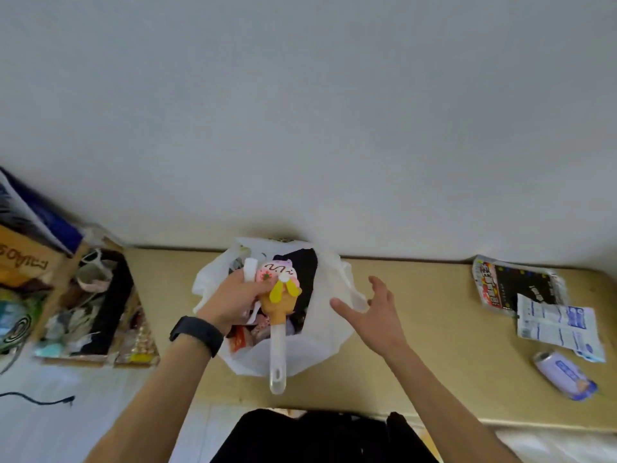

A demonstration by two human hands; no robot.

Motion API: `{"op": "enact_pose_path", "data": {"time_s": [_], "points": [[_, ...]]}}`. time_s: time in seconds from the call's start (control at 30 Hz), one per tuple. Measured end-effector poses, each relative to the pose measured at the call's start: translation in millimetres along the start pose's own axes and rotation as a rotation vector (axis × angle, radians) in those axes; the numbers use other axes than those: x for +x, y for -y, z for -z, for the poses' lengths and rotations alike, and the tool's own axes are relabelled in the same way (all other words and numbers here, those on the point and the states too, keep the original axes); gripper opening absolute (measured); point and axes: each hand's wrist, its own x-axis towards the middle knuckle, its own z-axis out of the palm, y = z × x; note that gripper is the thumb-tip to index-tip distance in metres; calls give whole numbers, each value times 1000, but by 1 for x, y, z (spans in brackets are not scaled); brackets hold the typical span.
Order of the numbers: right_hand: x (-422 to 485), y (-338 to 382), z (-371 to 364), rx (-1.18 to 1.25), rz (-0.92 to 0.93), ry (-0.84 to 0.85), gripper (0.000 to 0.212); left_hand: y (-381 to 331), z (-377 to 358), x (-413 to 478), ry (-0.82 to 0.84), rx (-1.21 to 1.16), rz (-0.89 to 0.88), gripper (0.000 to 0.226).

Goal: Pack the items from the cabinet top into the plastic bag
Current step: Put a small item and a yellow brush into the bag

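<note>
Packets (521,282) blurred — print unreadable; cardboard box (23,262) cut off left.

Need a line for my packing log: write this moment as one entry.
left hand: holds toy over bag | right hand: open, by bag | cabinet top: black packet, white packet, wipes unpacked

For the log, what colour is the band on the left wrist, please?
Black: the wide wristband, best in head view.

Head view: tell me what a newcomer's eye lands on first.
The bright ice-cream toy, gripped by the left hand over the open plastic bag at centre, grabs attention first. The right hand hovers open beside the bag's right edge. A black-and-red packet lies at the far right of the cabinet top.
</note>
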Motion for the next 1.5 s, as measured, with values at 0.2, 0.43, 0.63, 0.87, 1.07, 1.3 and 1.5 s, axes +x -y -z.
{"op": "enact_pose_path", "data": {"time_s": [0.2, 0.43, 0.63, 0.87, 1.07, 1.3, 1.5], "points": [[25, 27, -25, -208, 49, -68, 30, 52, 5, 79, -79, -342, 384, 30], [5, 35, -15, 168, 43, -139, 27, 64, -15, 125, -254, -222, 362, 59], [-1, 50, -21, 262, 78, -155, 33, 48, -3, 66, -290, 510, -41, 86], [15, 70, -39, 364, 86, -208, 34, 45, 43, 33, -153, 1587, -226, 57], [20, 48, -19, 218, 72, -175, 21, 30, 73, 35, -143, 1691, 24, 46], [-14, 13, 18, 129, 258, -213, 32, -3, 1, 46, -118, 1236, -460, 57], [-35, -48, 64, -55, 237, -425, 31, -35, -125, 62, 27, 1105, -790, 53]]}}
